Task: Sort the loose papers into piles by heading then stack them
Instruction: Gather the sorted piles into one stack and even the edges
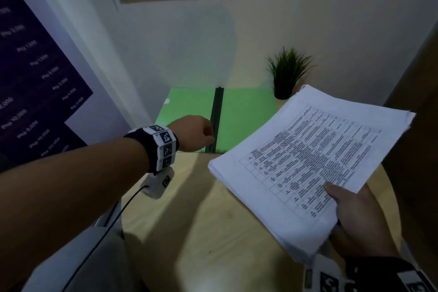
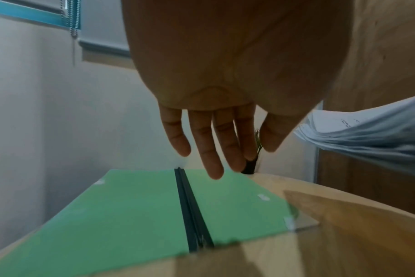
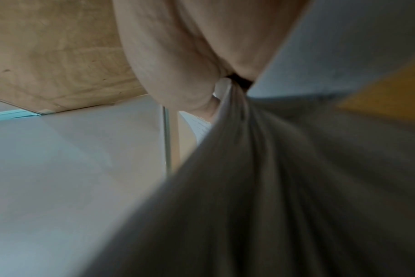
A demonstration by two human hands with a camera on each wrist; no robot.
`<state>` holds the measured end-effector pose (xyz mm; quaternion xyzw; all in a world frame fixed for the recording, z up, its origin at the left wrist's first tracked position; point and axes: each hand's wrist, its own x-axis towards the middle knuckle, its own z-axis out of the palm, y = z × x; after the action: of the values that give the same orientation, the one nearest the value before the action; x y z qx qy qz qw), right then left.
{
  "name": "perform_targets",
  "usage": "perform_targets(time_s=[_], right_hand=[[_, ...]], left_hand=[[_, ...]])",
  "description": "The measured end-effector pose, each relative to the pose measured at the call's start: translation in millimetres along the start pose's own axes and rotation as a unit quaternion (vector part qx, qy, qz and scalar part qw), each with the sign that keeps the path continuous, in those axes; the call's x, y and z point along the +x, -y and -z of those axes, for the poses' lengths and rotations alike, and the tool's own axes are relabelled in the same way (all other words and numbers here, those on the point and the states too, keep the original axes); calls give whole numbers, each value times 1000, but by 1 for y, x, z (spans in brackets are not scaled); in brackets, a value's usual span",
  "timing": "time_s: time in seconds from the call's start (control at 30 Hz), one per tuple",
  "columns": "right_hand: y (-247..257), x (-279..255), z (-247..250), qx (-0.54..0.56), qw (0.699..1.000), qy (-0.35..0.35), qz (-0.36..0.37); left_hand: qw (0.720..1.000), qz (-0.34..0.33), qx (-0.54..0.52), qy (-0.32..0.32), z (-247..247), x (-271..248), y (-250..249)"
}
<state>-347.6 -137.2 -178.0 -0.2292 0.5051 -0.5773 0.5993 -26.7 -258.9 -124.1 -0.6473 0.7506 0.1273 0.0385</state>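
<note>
My right hand (image 1: pixel 355 216) grips a thick stack of white papers (image 1: pixel 315 159) by its near corner, thumb on top, and holds it tilted above the right side of the wooden table (image 1: pixel 189 220). The top sheet bears a printed table of text. In the right wrist view the stack (image 3: pixel 261 187) fills the frame, pinched under the hand (image 3: pixel 178 65). My left hand (image 1: pixel 194 134) hovers empty over the near edge of a green mat (image 1: pixel 189 111); in the left wrist view its fingers (image 2: pixel 209 142) hang straight and relaxed above the mat (image 2: pixel 130 209).
A dark strip (image 1: pixel 216 121) divides the green mat into two halves. A small potted plant (image 1: pixel 288 73) stands at the back right of the table. A white wall lies behind, a dark poster (image 1: pixel 30 78) to the left, a wooden panel (image 1: pixel 422 125) to the right.
</note>
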Motion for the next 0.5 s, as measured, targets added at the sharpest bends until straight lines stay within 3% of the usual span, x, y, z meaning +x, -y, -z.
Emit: perform_targets(time_s=[0.23,0.37,0.5], right_hand=[[-26,21,2,-47,998,-30,29],[-24,36,2,-92,993,-29,64],[-24,40,7,-97,993,-33,57]], left_hand=[[999,39,17,1,-1,86,0],[997,53,-8,48,-45,119,5],[990,41,12,133,-90,117,13]])
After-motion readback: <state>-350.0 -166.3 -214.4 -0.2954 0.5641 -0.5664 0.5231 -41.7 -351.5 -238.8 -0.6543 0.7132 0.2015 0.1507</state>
